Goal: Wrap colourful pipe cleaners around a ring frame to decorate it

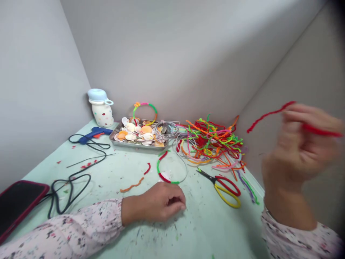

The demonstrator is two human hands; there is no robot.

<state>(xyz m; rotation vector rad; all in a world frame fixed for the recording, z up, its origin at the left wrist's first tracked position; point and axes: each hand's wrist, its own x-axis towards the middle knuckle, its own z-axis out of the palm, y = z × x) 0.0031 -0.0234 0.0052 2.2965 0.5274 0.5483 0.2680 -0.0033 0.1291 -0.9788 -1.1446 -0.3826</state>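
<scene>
My right hand [304, 144] is raised above the table's right side, blurred by motion, and shut on a red pipe cleaner [269, 116] that sticks out on both sides of the fingers. My left hand [156, 203] rests on the pale green table [205, 230] with its fingers curled and nothing visible in them. Just beyond those fingers lies a red-and-green pipe cleaner ring [164, 172] with a thin wire loop [183, 169] beside it. Short red [147, 168] and orange [131, 185] pipe cleaner pieces lie to its left.
A metal tray of seashells [138, 133] stands at the back, with a multicoloured ring [145, 112] behind it. A pipe cleaner heap [212, 142], scissors [222, 189], a blue glue gun [94, 135], a white bottle [101, 108] and a phone [18, 205] surround my hands.
</scene>
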